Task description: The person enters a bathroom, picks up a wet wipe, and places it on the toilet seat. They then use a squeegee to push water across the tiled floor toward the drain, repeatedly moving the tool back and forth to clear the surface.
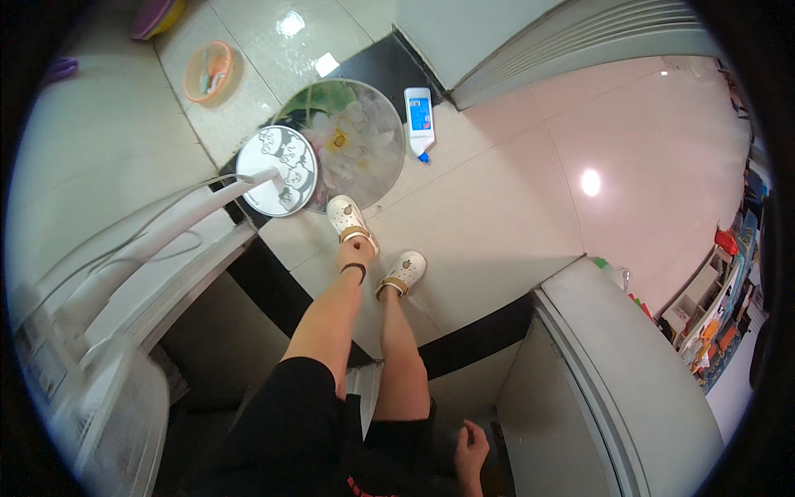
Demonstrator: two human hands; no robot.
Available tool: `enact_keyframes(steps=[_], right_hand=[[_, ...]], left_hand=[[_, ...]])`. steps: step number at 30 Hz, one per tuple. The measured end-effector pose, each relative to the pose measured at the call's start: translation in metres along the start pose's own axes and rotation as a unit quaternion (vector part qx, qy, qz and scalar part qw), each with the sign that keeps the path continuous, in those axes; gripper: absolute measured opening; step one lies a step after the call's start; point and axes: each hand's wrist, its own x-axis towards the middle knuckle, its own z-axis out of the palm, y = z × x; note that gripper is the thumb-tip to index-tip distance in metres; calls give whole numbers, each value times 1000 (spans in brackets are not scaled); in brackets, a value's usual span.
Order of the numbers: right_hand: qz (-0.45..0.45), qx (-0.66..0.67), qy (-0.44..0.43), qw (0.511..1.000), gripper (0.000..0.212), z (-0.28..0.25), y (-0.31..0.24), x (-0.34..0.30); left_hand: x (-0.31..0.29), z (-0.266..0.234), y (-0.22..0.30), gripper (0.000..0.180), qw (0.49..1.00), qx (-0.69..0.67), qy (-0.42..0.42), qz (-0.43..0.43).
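Note:
My left arm reaches out in front of me in a black sleeve, with a dark band round the wrist. At its end my left hand [355,252] is curled into a loose fist above a cream clog [344,214]; no object shows in it. Low in the picture, my right hand [471,450] hangs beside my black shorts, its fingers slightly bent and apart, holding nothing that I can see. A grey cabinet [571,406] stands to the right of it. My other cream clog [406,269] is on the pale tiles.
Ahead lie a round floral mat [373,141] and a white bottle with a blue cap [420,124]. An orange basin [199,74] sits far left. The white fan [124,414] has a round base [257,197] with cartoon figures. Cluttered shelves [700,306] line the right.

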Motion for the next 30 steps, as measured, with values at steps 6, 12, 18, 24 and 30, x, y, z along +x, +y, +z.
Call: enact_keyframes(steps=[6, 12, 18, 24, 30], right_hand=[[77, 34, 52, 995, 22, 34, 32, 46], [146, 114, 15, 982, 22, 47, 44, 86], [136, 87, 25, 987, 23, 38, -6, 116], [83, 91, 7, 992, 23, 4, -29, 106], [-55, 142, 128, 980, 21, -96, -129, 69]], left_hand=[[105, 105, 2, 21, 999, -7, -39, 32], [168, 162, -2, 34, 998, 51, 39, 22], [183, 198, 21, 25, 996, -25, 70, 52], [160, 159, 23, 20, 997, -45, 47, 50], [58, 45, 82, 20, 991, -112, 65, 33]])
